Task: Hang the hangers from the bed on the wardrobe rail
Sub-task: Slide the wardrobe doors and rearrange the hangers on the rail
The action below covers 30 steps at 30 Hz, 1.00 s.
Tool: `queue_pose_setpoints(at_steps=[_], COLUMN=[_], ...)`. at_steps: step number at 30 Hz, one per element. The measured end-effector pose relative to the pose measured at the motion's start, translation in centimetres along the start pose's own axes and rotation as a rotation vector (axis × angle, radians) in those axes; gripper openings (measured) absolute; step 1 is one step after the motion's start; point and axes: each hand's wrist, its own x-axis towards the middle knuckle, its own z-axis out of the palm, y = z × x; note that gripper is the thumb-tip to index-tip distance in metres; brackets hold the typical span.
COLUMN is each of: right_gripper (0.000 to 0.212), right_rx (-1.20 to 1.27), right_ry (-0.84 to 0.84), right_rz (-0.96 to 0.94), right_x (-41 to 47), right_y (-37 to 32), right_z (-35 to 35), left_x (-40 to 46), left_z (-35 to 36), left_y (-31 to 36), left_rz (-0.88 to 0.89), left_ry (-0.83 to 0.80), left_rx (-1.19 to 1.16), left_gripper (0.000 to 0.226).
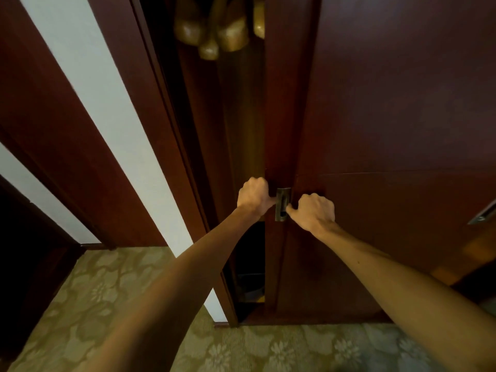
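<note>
Wardrobe door (375, 103) edge gripped by left hand (252, 196); right hand (314, 212) curled at metal handle (282, 204). Wooden hangers (214, 30) seen inside, rail hidden. Door best slid evenly, fingers kept clear.

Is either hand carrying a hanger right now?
No. Both the left hand and the right hand are curled at the door by its metal handle; the only hangers visible hang inside.
</note>
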Motion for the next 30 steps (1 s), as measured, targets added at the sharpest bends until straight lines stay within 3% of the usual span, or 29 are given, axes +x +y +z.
queue_pose_setpoints(at_steps=[6,18,23,30], right_gripper=[0.056,0.055,0.05,0.062], right_rx=[-0.016,-0.008,-0.045,-0.102], right_ry=[0.016,0.008,0.018,0.041], right_rz=[0.054,0.14,0.101,0.058], right_x=[0.2,0.4,0.5,0.7], right_y=[4.7,14.9,18.9,24.2], right_z=[0.0,-1.0,-1.9,-3.4], left_x=[1.4,3.0,3.1,3.6], left_z=[1.4,5.7,7.1,9.5], left_y=[3.4,11.7,16.0,22.2], left_rz=[0.123,0.197,0.21,0.239], left_ry=[-0.053,-0.109,-0.12,-0.132], left_rx=[0.094,0.152,0.134,0.119], left_gripper=[0.039,0.036,0.035,0.033])
